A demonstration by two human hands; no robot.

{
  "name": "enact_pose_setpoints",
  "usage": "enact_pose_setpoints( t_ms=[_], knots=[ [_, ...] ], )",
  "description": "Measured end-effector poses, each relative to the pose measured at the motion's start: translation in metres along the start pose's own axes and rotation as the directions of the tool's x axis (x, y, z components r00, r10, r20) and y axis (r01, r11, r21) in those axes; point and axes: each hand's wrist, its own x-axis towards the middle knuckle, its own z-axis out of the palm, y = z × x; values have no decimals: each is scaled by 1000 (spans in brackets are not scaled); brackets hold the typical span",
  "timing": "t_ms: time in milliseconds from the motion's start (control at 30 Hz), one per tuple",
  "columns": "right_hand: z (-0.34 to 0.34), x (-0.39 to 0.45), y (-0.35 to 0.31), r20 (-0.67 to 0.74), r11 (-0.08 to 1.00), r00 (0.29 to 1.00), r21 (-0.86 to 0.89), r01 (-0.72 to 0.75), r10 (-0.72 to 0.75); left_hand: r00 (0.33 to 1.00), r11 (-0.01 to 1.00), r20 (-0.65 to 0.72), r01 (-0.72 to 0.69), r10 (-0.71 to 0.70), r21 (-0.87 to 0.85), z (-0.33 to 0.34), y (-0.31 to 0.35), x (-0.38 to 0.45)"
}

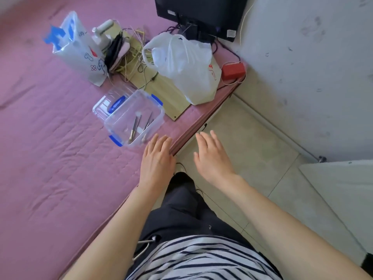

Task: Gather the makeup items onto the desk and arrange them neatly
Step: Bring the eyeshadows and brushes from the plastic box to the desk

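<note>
makeup brushes [139, 126] lie loose in clear box [134, 120] on pink bed [50, 138], near its edge, within reach. left hand [156, 158] over bed edge, right hand [212, 156] over floor; both grips apart, holding nothing, likely reaching for box.

A pink mattress [50, 138] carries a clear box [134, 118], its lid [110, 102], a board [161, 91] and a printed bag [78, 47]. A white bag [185, 67] sits on the board.
</note>
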Motion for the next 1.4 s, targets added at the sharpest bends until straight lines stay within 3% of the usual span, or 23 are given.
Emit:
enact_pose_setpoints(
  t_ms=[400, 633, 1067, 1400],
  knots=[
    [2, 119, -31, 125, 960, 966, -141, 242, -225, 964, 967, -84, 247, -251, -56, -6, -63, 63],
    [7, 163, -52, 179, 941, 939, -121, 316, -292, 930, 938, -119, 341, -347, -68, -9, -81, 81],
    [38, 243, -63, 384, 785, 764, -141, 603, -518, 806, 822, -159, 561, -570, -99, 26, -108, 105],
    [113, 327, -68, 438, 709, 699, -176, 683, -565, 785, 800, -158, 588, -599, -115, 94, -176, 144]
  ],
)
